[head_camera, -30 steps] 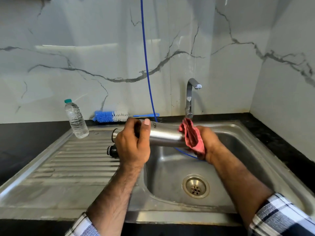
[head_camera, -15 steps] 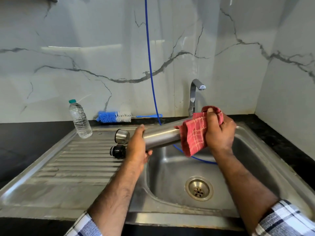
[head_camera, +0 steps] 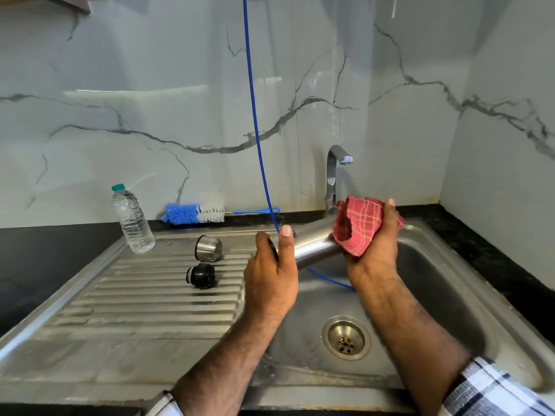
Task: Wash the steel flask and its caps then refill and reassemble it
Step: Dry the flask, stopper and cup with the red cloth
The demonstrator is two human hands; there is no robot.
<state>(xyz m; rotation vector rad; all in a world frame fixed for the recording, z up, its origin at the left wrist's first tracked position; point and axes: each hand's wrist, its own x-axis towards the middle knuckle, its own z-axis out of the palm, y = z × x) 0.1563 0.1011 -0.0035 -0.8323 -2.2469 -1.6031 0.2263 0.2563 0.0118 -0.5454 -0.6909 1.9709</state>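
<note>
Head view: steel flask (head_camera: 312,246) lies nearly level over the left edge of the sink (head_camera: 444,265), its far end tilted up. Left hand (head_camera: 271,274) curls its grip round the flask's near end; right hand (head_camera: 375,247) wraps a red cloth (head_camera: 359,225) round the far end. Left of the sink, on the draining board, lie the steel cap (head_camera: 208,248) and black stopper (head_camera: 200,274), with a water bottle (head_camera: 132,220) farther left.

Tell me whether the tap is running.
Off. No water falls from the tap spout into the sink.
</note>
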